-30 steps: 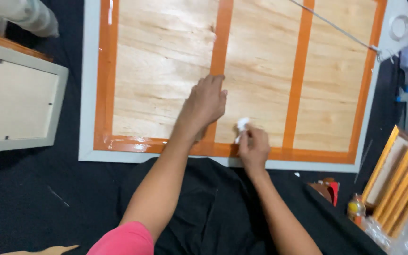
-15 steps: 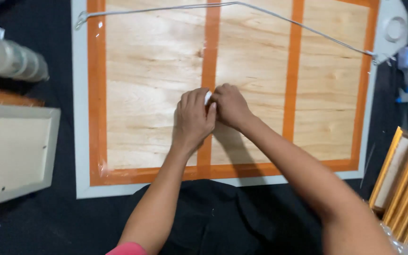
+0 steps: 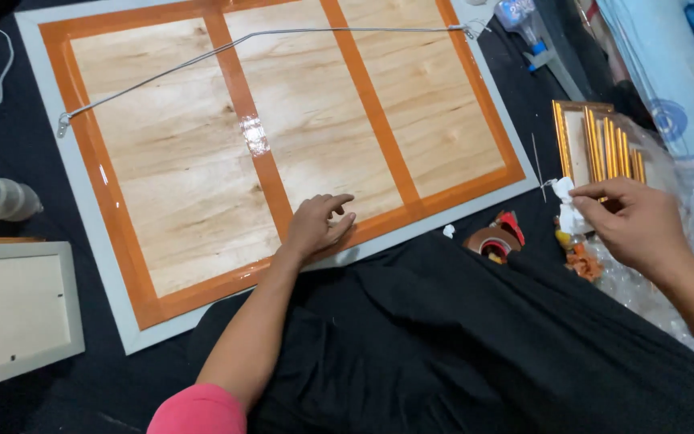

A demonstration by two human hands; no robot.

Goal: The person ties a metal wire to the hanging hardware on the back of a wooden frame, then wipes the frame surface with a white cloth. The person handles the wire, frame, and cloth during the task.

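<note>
Left hand (image 3: 319,225) rests open on tilted frame back (image 3: 283,153); right hand (image 3: 632,221) pinches white scrap (image 3: 565,201).

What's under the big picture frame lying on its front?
Black cloth shows all round the big picture frame, so it seems to lie on that. The left hand rests on its taped back. Its front side is hidden.

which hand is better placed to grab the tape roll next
Right, probably. The right hand hovers beside the tape roll, while the left hand lies flat on the frame back.
</note>
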